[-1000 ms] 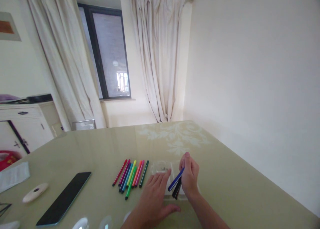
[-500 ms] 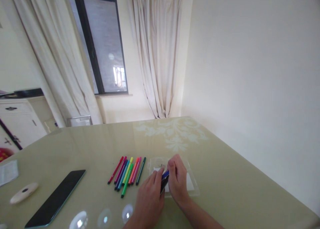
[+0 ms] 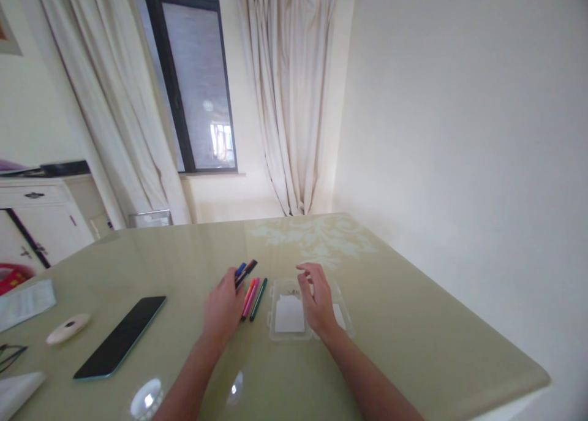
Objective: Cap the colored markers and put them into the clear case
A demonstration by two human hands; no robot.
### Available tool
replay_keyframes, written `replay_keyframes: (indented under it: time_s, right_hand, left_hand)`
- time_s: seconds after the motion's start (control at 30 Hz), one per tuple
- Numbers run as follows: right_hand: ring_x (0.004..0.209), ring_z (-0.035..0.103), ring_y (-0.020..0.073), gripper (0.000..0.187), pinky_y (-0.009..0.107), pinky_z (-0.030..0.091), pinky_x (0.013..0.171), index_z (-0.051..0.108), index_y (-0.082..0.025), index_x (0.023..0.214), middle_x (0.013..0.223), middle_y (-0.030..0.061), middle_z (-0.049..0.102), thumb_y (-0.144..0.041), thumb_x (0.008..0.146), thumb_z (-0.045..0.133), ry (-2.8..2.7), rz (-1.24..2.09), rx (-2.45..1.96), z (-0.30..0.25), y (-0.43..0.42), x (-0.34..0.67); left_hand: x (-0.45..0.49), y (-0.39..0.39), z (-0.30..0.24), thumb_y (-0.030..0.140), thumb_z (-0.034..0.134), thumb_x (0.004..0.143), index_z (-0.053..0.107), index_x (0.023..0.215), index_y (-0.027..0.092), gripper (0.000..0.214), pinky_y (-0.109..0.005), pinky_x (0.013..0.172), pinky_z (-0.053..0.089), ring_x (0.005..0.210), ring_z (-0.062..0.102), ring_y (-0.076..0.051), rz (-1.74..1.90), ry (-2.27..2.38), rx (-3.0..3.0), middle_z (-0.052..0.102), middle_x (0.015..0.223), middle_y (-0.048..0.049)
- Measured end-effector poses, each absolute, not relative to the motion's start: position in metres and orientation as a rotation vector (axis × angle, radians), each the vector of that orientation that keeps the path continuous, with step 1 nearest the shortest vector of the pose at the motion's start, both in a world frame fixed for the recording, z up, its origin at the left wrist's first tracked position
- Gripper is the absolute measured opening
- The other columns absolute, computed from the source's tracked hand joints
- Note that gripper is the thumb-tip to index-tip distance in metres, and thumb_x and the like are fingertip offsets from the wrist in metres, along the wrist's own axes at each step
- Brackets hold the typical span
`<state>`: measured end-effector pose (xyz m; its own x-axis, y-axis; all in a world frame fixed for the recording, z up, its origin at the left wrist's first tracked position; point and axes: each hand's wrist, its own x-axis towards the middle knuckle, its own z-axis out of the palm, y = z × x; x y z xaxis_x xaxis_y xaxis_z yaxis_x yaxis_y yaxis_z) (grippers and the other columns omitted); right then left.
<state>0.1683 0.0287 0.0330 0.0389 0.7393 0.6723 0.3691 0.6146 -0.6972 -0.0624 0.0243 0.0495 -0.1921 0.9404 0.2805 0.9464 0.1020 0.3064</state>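
My left hand (image 3: 223, 306) is closed around a few felt-tip markers (image 3: 246, 273), one with a blue end and others dark, pointing up and away. It hovers at or just above a group of coloured markers on the table and hides most of them. A pink marker (image 3: 251, 299) and a dark green marker (image 3: 258, 299) show to its right. My right hand (image 3: 318, 297), fingers apart and slightly curled, holds nothing. Beneath it lies a clear plastic case (image 3: 291, 337) with white paper pieces (image 3: 290, 317) inside.
A black phone-like slab (image 3: 120, 338) lies on the left of the table (image 3: 390, 347). Beyond it are a white oval object (image 3: 68, 328) and a pale folded sheet (image 3: 28, 304). A round shiny disc (image 3: 146, 399) sits near the front. The wall (image 3: 450, 163) borders the right side.
My hands have parted. The left has carried the markers leftward over the marker group; the right has let go and opened above the case. The view has shifted slightly.
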Motion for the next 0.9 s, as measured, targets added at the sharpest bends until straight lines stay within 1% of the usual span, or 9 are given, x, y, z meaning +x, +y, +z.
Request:
replay_keyframes:
  time_s: [0.1, 0.17, 0.27, 0.4, 0.5, 0.6, 0.73, 0.8, 0.9]
  right_hand:
    - [0.091, 0.063, 0.0188, 0.032, 0.029, 0.052, 0.077, 0.067, -0.022, 0.107, 0.109, 0.0081, 0.062, -0.043, 0.105, 0.044, -1.572, 0.424, -1.059, 0.022, 0.041, 0.173]
    - [0.088, 0.064, 0.0185, 0.033, 0.028, 0.052, 0.074, 0.068, -0.021, 0.100, 0.104, 0.0071, 0.063, -0.044, 0.104, 0.044, -1.596, 0.449, -1.093, 0.015, 0.047, 0.174]
    - [0.084, 0.064, 0.0183, 0.035, 0.029, 0.051, 0.074, 0.068, -0.021, 0.093, 0.099, 0.0063, 0.062, -0.043, 0.104, 0.044, -1.642, 0.456, -1.119, 0.009, 0.051, 0.174]
    - [0.080, 0.063, 0.0173, 0.034, 0.030, 0.051, 0.073, 0.068, -0.020, 0.089, 0.099, 0.0063, 0.062, -0.041, 0.103, 0.045, -1.723, 0.461, -1.139, 0.010, 0.051, 0.174]
    - [0.079, 0.063, 0.0169, 0.031, 0.030, 0.051, 0.073, 0.068, -0.020, 0.091, 0.101, 0.0063, 0.063, -0.039, 0.103, 0.046, -1.769, 0.461, -1.167, 0.011, 0.049, 0.174]
    - [0.086, 0.064, 0.0182, 0.024, 0.031, 0.051, 0.079, 0.069, -0.022, 0.097, 0.104, 0.0061, 0.064, -0.036, 0.102, 0.050, -1.867, 0.447, -1.245, 0.011, 0.046, 0.175]
    - [0.107, 0.062, 0.0251, 0.015, 0.036, 0.047, 0.095, 0.069, -0.022, 0.104, 0.110, 0.0084, 0.065, -0.031, 0.093, 0.065, -2.045, 0.297, -1.370, 0.012, 0.042, 0.176]
    - [0.111, 0.060, 0.0273, 0.017, 0.038, 0.045, 0.097, 0.069, -0.021, 0.105, 0.112, 0.0097, 0.065, -0.027, 0.089, 0.069, -2.104, 0.242, -1.434, 0.011, 0.041, 0.177]
    - [0.112, 0.058, 0.0276, 0.021, 0.037, 0.044, 0.098, 0.069, -0.021, 0.107, 0.113, 0.0101, 0.065, -0.020, 0.086, 0.067, -2.141, 0.215, -1.475, 0.010, 0.044, 0.180]
  left_hand:
    - [-0.111, 0.034, 0.042, 0.036, 0.035, 0.103, 0.057, 0.113, 0.021, 0.028, -0.037, 0.074, 0.050, 0.096, 0.073, -0.031, -0.476, -2.539, -1.750, 0.073, 0.109, -0.0135]
    - [-0.130, 0.034, 0.034, 0.034, 0.033, 0.103, 0.058, 0.113, 0.017, 0.032, -0.040, 0.074, 0.050, 0.094, 0.073, -0.034, -0.437, -2.594, -1.671, 0.073, 0.105, -0.0172]
    - [-0.140, 0.033, 0.026, 0.038, 0.033, 0.102, 0.059, 0.115, 0.013, 0.039, -0.042, 0.076, 0.051, 0.095, 0.072, -0.036, -0.412, -2.613, -1.653, 0.073, 0.105, -0.0191]
    - [-0.136, 0.035, 0.022, 0.048, 0.036, 0.099, 0.063, 0.114, 0.012, 0.047, -0.043, 0.085, 0.051, 0.106, 0.068, -0.035, -0.394, -2.580, -1.707, 0.070, 0.113, -0.0197]
    - [-0.128, 0.038, 0.020, 0.051, 0.033, 0.098, 0.067, 0.112, 0.011, 0.055, -0.047, 0.092, 0.048, 0.118, 0.060, -0.039, -0.387, -2.562, -1.701, 0.066, 0.122, -0.0226]
    - [-0.112, 0.039, 0.015, 0.057, 0.029, 0.098, 0.066, 0.120, 0.009, 0.064, -0.051, 0.094, 0.045, 0.123, 0.057, -0.042, -0.387, -2.556, -1.692, 0.064, 0.126, -0.0247]
    - [-0.084, 0.037, 0.008, 0.066, 0.034, 0.096, 0.046, 0.146, 0.007, 0.078, -0.052, 0.095, 0.044, 0.120, 0.058, -0.043, -0.391, -2.473, -1.747, 0.057, 0.139, -0.0262]
    - [-0.076, 0.035, 0.006, 0.068, 0.036, 0.095, 0.042, 0.148, 0.005, 0.083, -0.052, 0.096, 0.044, 0.122, 0.057, -0.043, -0.360, -2.411, -1.756, 0.051, 0.145, -0.0284]
    - [-0.078, 0.035, 0.002, 0.065, 0.037, 0.095, 0.047, 0.143, 0.001, 0.081, -0.051, 0.100, 0.042, 0.127, 0.054, -0.044, -0.286, -2.392, -1.691, 0.048, 0.147, -0.0318]
